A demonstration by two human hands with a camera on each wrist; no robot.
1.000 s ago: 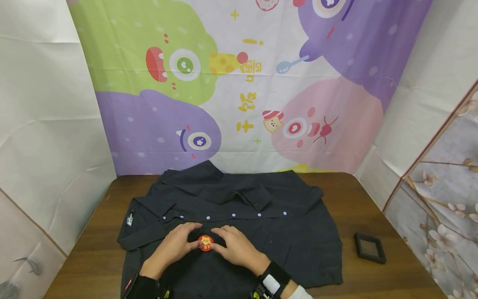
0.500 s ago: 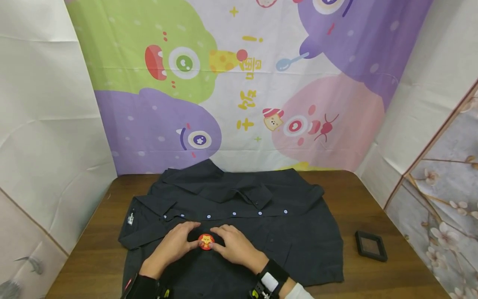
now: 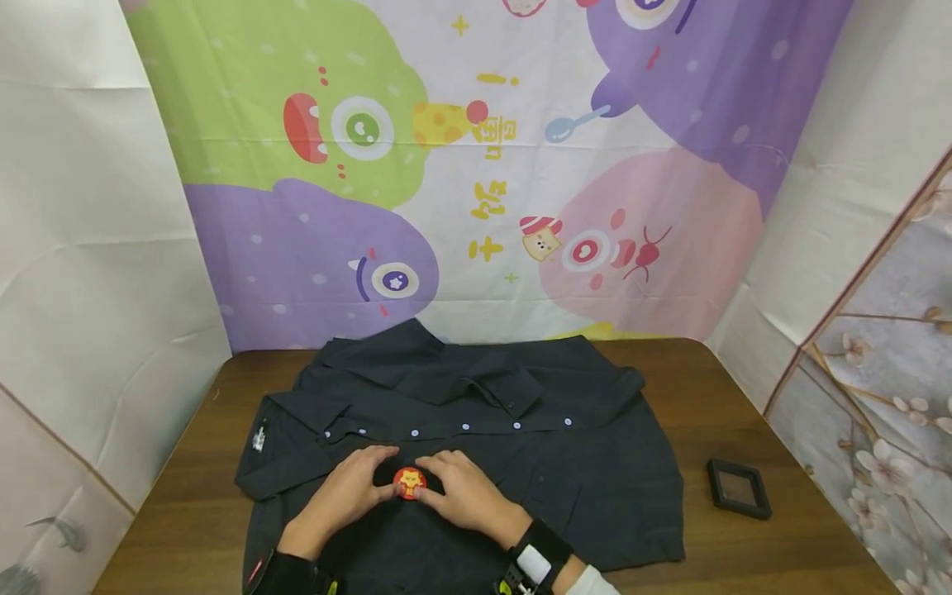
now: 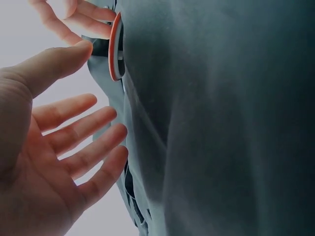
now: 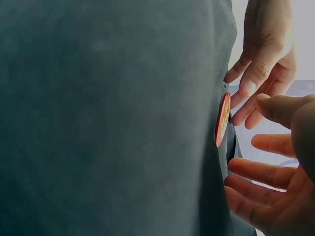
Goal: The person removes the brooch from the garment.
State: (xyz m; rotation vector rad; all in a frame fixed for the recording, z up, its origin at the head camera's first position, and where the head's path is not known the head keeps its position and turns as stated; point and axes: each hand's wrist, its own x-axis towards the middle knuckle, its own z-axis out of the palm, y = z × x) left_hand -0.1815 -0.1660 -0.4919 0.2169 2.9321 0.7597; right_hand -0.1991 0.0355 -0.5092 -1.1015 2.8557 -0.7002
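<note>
A round red badge (image 3: 410, 483) with a yellow cartoon figure lies on the front of a dark button-up shirt (image 3: 617, 496). My left hand (image 3: 345, 492) is at its left side and my right hand (image 3: 468, 496) at its right, both with thumbs near its lower edge. Seen edge-on in the left wrist view, the badge (image 4: 114, 46) sits against the cloth, slightly raised, with a small gap to my left thumb. In the right wrist view, my right hand (image 5: 288, 196) has its fingers spread loosely near the badge (image 5: 223, 119), holding nothing.
The shirt is spread over a brown wooden table (image 3: 171, 512), its row of pale buttons (image 3: 465, 426) running across above my hands. A small black square frame (image 3: 739, 489) lies on the right side. A cartoon-printed cloth (image 3: 483, 306) hangs behind the table.
The right hand has shifted very slightly left toward the badge. My left hand, the badge and the shirt stay about where they were; the head view moves only a little.
</note>
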